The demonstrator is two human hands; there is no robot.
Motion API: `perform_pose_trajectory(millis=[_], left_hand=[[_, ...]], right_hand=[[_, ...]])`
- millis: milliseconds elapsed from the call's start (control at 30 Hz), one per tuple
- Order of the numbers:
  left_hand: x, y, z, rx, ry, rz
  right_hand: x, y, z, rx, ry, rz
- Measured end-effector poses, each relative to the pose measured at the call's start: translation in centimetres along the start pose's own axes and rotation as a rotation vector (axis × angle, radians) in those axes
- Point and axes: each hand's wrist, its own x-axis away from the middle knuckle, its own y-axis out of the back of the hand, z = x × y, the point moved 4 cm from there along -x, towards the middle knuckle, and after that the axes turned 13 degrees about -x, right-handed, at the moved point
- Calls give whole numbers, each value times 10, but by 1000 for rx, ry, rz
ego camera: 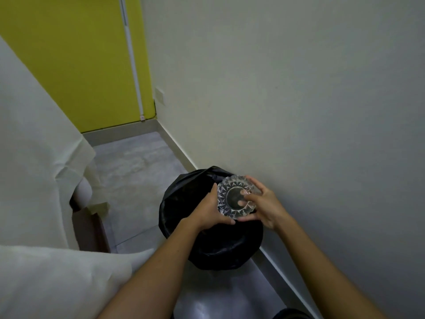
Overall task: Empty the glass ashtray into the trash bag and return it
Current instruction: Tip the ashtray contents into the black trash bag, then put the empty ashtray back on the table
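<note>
A round cut-glass ashtray hangs over the open mouth of a black trash bag that stands on the floor against the wall. My left hand grips the ashtray's left and lower rim. My right hand holds its right side, with fingertips showing through the glass at the centre. The ashtray appears turned with its underside toward me. What lies inside the bag is hidden in the dark.
A bed with white sheets fills the left side, its dark wooden base close to the bag. A pale wall runs along the right. Grey floor stretches back to a yellow wall.
</note>
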Motion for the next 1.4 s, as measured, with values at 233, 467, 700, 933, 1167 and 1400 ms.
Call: perform_pose_trajectory(millis=[233,467,700,933,1167,1400], left_hand=[[-10,3,2,25,-128,-35],[-22,14,-5,41,-160,-65],[17,68,-77,79,-75,-104],[71,194,-187,35,-26,-123],[147,355,-258,-252,25,-319],[242,479,-279,-415,71,-415]], right_hand=[[-1,25,5,500,54,260],[-12,14,14,960,376,235],[42,-16,100,1119,325,200],[122,-90,245,1222,375,245],[201,-219,362,1356,438,305],[263,-345,405,1569,604,357]])
